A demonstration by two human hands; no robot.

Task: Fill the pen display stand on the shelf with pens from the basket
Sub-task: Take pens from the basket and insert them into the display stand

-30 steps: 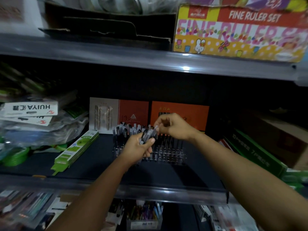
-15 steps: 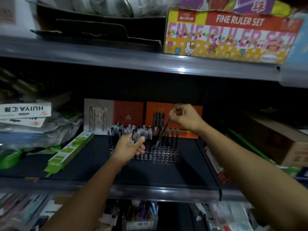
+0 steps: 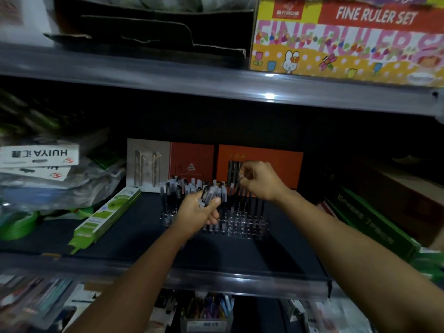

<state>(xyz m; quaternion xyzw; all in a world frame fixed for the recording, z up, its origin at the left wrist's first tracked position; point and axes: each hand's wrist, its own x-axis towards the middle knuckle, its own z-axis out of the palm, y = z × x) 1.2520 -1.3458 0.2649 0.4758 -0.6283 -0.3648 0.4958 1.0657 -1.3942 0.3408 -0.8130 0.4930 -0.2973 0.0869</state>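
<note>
A clear plastic pen display stand (image 3: 242, 224) sits in the middle of the dark shelf, its left and back rows holding upright black pens with clear caps (image 3: 177, 188). My left hand (image 3: 201, 211) is in front of the stand, closed around a bunch of pens (image 3: 211, 192). My right hand (image 3: 258, 181) is above the stand's right back rows, its fingertips pinching the top of one pen (image 3: 236, 195) that points down into the stand. The basket is out of view.
Orange and grey pen cards (image 3: 260, 164) stand behind the stand. A green flat pack (image 3: 105, 217) lies at the left, bagged stock (image 3: 48, 179) beyond it. Green boxes (image 3: 370, 229) lean at the right. A ruler set box (image 3: 348, 37) sits on the upper shelf.
My right hand drew one pen from the bunch in my left hand, carried it right, and has lowered it over the stand's right back rows. My left hand stayed put.
</note>
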